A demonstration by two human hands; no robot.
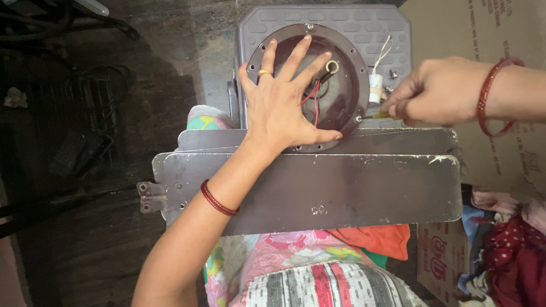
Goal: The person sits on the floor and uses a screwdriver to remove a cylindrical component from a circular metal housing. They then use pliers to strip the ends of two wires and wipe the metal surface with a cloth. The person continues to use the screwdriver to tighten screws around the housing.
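We see the round brown motor cover (341, 96) lying flat on a grey plastic stool (392, 34), just beyond the stacked fan blades (352, 190) across our lap. Our left hand (284, 102) rests on the cover with fingers spread wide, pressing it down and grasping nothing. Red wires (311, 96) run out from under that palm towards the centre shaft (330, 68). Our right hand (438, 91) is clenched around a screwdriver (376, 115) whose tip meets the cover's right rim. A white capacitor (375, 88) stands just beside that rim. A cardboard box (489, 28) sits to the right
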